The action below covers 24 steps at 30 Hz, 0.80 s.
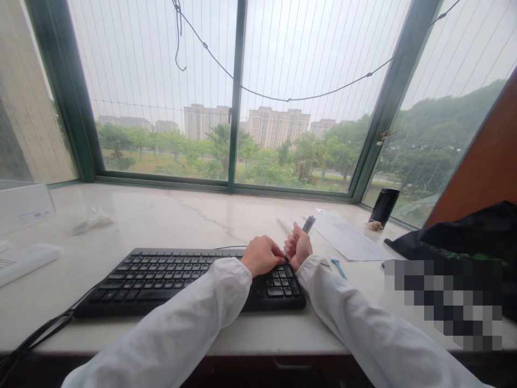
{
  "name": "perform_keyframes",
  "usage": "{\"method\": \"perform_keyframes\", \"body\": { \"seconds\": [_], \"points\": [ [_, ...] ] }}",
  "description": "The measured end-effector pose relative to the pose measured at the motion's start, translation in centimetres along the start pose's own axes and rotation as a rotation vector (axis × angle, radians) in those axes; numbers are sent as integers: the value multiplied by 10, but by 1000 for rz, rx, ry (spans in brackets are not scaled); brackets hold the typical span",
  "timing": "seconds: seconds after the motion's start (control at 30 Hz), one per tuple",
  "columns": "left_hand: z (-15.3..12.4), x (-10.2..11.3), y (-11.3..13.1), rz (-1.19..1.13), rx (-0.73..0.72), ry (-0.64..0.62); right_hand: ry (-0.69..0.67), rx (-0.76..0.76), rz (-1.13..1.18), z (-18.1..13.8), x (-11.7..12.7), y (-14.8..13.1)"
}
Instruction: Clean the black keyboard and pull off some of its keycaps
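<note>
A black keyboard (161, 275) lies on the white counter. Over its number pad, my left hand (262, 256) is closed, with thumb and fingertips pinched together by my right hand. What the pinch holds, if anything, is too small to make out. My right hand (298, 248) is a fist at the keyboard's upper right corner, wrapped round a dark brush-like thing (309, 223) whose grey, bristly end sticks up above the thumb. The rest of it is hidden in the fist. To the right of that wrist rests a small blue T-shaped tool (339, 268).
Printed papers (351, 237) lie behind my right hand. A black cylinder (384, 207) stands by the window, and a black bag (464, 242) sits at right. White packaging (28, 207) is at left. A black cable (48, 326) runs off the counter's left front edge.
</note>
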<state>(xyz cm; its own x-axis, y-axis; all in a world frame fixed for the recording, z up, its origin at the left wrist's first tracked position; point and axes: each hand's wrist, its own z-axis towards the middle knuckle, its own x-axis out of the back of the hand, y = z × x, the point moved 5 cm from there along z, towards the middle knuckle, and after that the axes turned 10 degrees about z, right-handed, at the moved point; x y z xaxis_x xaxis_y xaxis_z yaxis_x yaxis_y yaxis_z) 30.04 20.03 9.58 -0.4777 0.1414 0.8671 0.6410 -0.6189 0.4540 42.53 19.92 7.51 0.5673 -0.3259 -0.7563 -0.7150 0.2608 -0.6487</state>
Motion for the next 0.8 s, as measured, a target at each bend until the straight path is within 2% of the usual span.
{"method": "perform_keyframes", "body": {
  "seconds": [0.27, 0.8],
  "points": [
    [1, 0, 0, -25, -9, -2, 42, 82, 88, -4, 1, -3],
    [1, 2, 1, -63, -2, -41, 146, 71, 37, -3, 4, -7]
  ]
}}
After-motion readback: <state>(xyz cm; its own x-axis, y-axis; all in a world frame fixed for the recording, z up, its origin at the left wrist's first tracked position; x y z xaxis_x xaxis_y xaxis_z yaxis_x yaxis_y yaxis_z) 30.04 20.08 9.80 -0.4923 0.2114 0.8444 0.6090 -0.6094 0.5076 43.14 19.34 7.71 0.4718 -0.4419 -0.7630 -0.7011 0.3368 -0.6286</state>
